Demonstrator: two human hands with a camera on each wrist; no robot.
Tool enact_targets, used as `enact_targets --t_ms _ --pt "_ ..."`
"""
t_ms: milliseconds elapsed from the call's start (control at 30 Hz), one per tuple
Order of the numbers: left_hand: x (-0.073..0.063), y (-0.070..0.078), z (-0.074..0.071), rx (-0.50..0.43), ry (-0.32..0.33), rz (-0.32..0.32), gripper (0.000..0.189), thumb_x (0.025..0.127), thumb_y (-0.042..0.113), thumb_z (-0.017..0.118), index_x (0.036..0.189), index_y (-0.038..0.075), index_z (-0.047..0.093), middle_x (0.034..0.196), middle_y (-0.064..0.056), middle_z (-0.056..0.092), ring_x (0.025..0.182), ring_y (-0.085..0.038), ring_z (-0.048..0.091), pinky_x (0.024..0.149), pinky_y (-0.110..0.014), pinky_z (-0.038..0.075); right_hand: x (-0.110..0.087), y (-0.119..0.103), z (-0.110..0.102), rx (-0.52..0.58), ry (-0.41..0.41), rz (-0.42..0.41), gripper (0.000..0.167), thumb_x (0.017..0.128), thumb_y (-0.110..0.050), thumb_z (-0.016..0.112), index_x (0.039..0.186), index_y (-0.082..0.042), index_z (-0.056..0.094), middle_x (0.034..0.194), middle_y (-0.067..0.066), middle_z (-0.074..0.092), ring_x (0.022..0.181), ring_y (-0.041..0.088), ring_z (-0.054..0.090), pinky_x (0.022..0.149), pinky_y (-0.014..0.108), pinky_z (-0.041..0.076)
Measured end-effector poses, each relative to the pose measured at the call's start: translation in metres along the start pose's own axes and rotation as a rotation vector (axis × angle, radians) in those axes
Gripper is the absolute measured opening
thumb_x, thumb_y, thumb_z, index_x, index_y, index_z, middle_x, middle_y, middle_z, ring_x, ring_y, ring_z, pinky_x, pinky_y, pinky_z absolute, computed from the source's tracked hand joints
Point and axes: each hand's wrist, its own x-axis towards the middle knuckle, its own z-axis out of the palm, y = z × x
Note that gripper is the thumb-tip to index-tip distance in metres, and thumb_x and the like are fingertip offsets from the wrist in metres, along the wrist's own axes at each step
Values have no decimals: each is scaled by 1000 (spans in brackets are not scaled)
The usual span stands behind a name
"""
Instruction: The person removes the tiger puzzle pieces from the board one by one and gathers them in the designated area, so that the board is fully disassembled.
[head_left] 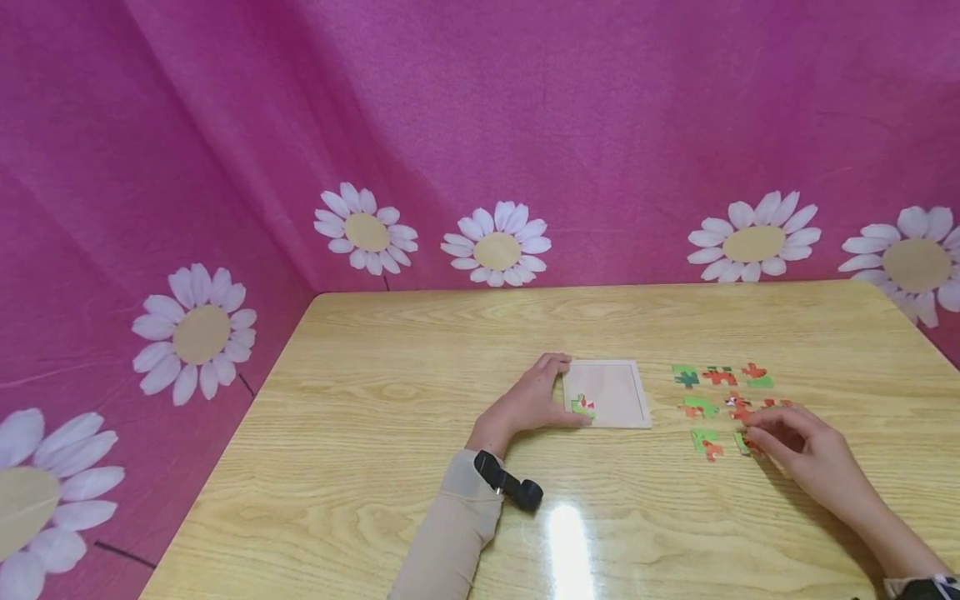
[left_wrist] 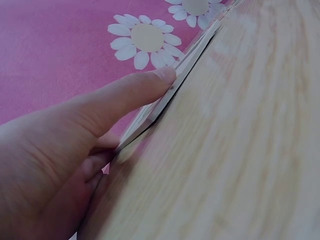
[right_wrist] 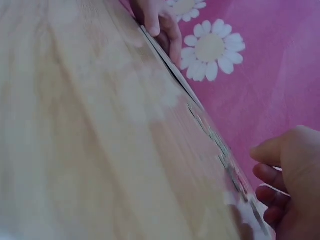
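My left hand (head_left: pixel 528 398) grips the left side of a shallow square puzzle tray (head_left: pixel 618 392), thumb on its near edge and fingers at the far left corner. One green, red and white jigsaw piece (head_left: pixel 582 407) lies in the tray's near left corner. The right hand (head_left: pixel 813 458) hovers over loose pieces, thumb and fingers loosely bent. Just by its thumb is a partly covered green jigsaw piece (head_left: pixel 741 443). Against the pink cloth in the right wrist view, no piece shows between the fingers (right_wrist: pixel 270 175).
Several green and red jigsaw pieces (head_left: pixel 699 407) lie in loose rows right of the tray, on a wooden table (head_left: pixel 360 467). Pink cloth (head_left: pixel 585 108) with daisies hangs behind and along the left. A black strap (head_left: pixel 510 483) circles the left wrist.
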Motion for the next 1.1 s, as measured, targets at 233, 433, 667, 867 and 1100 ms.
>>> enact_targets --t_ms 233,433,667,867,1100 --pt "-1 1 -2 14 -20 27 93 72 40 86 145 4 41 154 0 35 139 -17 41 120 -27 34 14 -18 22 43 -18 -100 14 87 -1 70 99 -9 69 88 -18 57 69 -3 43 53 17 36" --pt "-2 1 -2 9 -13 27 94 72 40 86 146 6 40 154 1 35 139 -17 41 120 -28 33 28 -31 41 41 -61 -151 17 85 0 71 98 -10 68 93 -3 62 74 -3 45 57 14 39" --pt "0 -2 2 6 13 22 94 70 41 87 144 6 41 152 2 37 137 -15 43 119 -25 34 45 -41 63 30 -67 -226 23 78 2 77 95 -9 69 89 2 65 78 -6 48 63 10 40" --pt "1 -2 3 17 18 19 94 70 41 87 144 7 41 151 1 38 135 -15 45 118 -24 35 58 -49 79 62 -144 -190 19 82 -3 75 98 -10 70 89 0 64 79 -5 48 63 12 42" --pt "0 -1 3 28 19 22 95 69 44 87 144 7 40 151 1 38 136 -15 45 118 -24 34 71 -58 95 81 -201 -210 17 84 -5 74 101 -9 71 89 0 64 77 -2 47 62 16 42"
